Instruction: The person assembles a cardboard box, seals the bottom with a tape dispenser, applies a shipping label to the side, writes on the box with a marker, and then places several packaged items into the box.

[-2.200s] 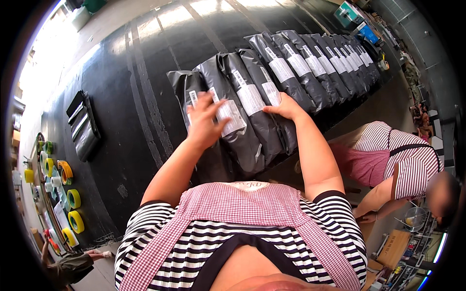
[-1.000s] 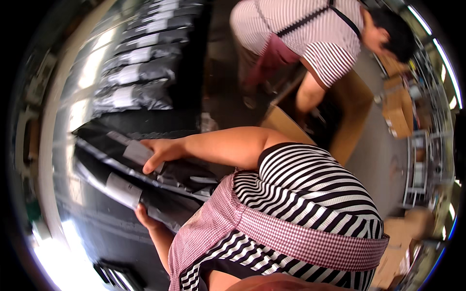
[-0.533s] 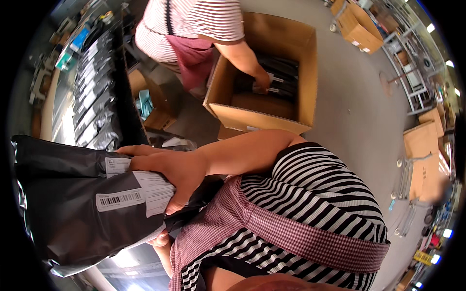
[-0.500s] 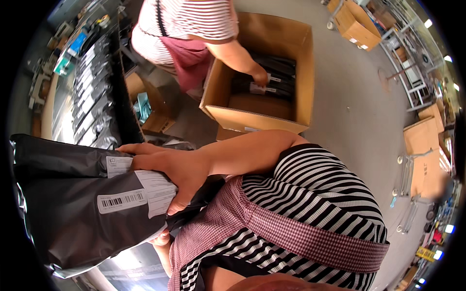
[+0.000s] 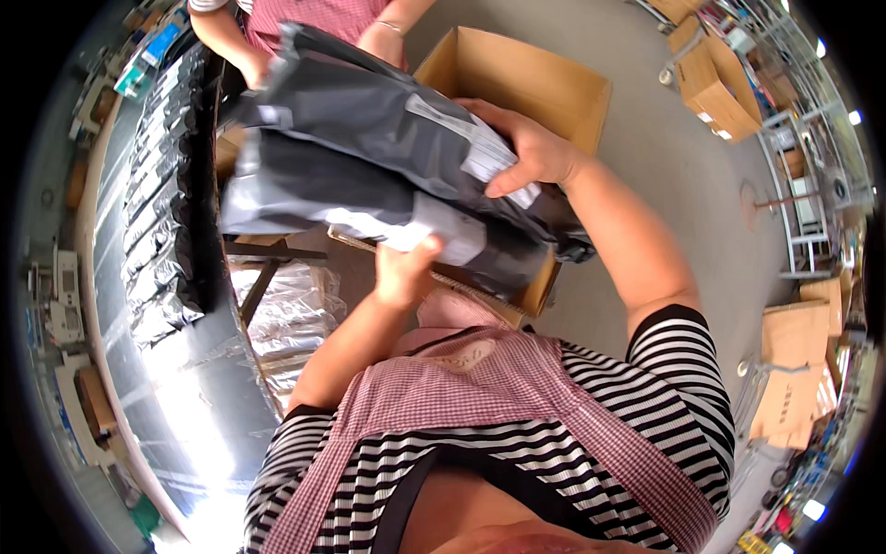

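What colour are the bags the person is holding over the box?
Dark grey to black plastic mailer bags with white labels, gripped by the left hand and right hand; seen in the head view.

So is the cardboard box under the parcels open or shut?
Open: the cardboard box has its flaps up; the grey parcels, held in both hands, hide its contents.

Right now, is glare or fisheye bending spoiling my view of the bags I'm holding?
Head view: glare burns out the dark table at lower left; the black mailer bags, held by the left hand and right hand, show sharp with only mild sheen; straight edges bow near the rim, corners black.
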A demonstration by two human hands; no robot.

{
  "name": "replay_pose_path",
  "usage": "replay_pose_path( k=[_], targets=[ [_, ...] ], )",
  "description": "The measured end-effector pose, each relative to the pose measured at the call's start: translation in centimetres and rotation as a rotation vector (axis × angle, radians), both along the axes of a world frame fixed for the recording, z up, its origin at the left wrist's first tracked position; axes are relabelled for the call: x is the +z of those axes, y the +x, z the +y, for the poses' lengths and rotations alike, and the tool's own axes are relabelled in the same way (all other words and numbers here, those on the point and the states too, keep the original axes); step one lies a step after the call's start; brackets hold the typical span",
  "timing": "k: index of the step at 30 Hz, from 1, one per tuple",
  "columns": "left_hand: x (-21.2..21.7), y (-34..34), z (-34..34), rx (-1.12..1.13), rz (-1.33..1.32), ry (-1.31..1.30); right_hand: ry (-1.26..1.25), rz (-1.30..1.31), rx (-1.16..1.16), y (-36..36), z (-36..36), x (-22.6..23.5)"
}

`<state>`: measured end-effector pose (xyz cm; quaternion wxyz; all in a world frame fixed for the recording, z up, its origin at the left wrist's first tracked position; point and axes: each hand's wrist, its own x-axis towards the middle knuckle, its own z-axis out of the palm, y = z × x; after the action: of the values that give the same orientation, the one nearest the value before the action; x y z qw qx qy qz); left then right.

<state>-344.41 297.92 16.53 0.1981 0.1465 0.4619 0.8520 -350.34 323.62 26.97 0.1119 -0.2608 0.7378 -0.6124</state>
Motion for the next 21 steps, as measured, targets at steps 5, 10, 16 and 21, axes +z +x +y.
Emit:
replay_pose_path(
  k=[5,10,16,21],
  targets=[
    [-6.2,1.6,8.6,0.101,-0.348,0.038,0.119,-0.448,0.052,-2.2,5.5,-9.9],
    [-7.9,1.4,10.9,0.2,-0.516,0.03,0.021,-0.716,0.113,-3.7,7.0,-14.4],
    [-5.6,3.2,11.6,0.139,-0.391,-0.098,0.042,-0.677,0.067,-1.9,8.6,-12.5],
    [-5.7,3.4,11.8,-0.065,-0.353,-0.21,-0.022,-0.704,-0.084,2.0,10.5,-13.3]
  ],
)
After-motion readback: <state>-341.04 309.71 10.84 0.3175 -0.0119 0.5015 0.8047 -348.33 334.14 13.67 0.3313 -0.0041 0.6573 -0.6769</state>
